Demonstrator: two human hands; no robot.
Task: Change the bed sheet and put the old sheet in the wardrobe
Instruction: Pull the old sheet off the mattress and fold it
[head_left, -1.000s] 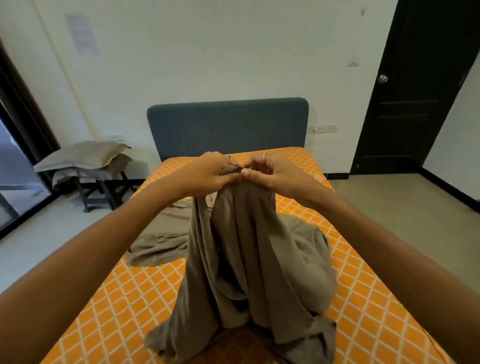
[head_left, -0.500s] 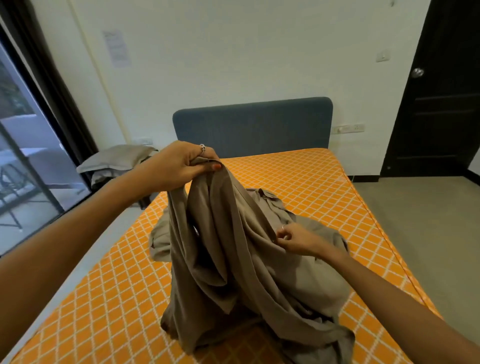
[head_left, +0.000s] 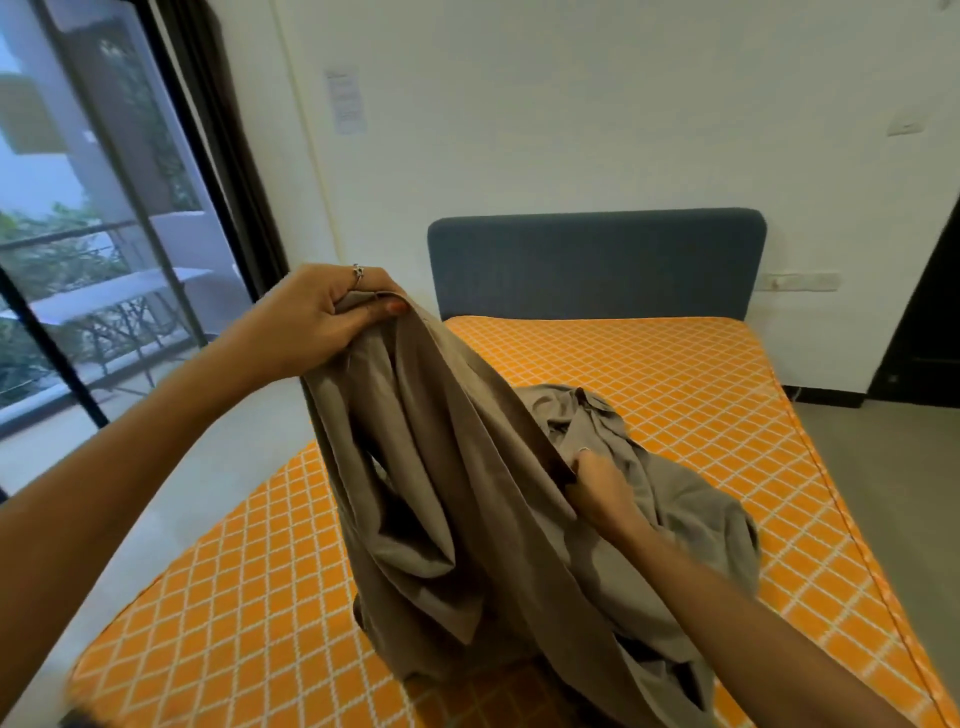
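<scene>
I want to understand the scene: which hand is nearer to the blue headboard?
Left. The left hand holds the sheet up beside the headboard; the right hand grips it lower, over the mattress.

- You have one sheet of paper stuck to the white wall, above and to the left of the headboard. It carries lines of print, but they are too small and blurred for you to read.
- No other text, label, brand or number shows.
</scene>
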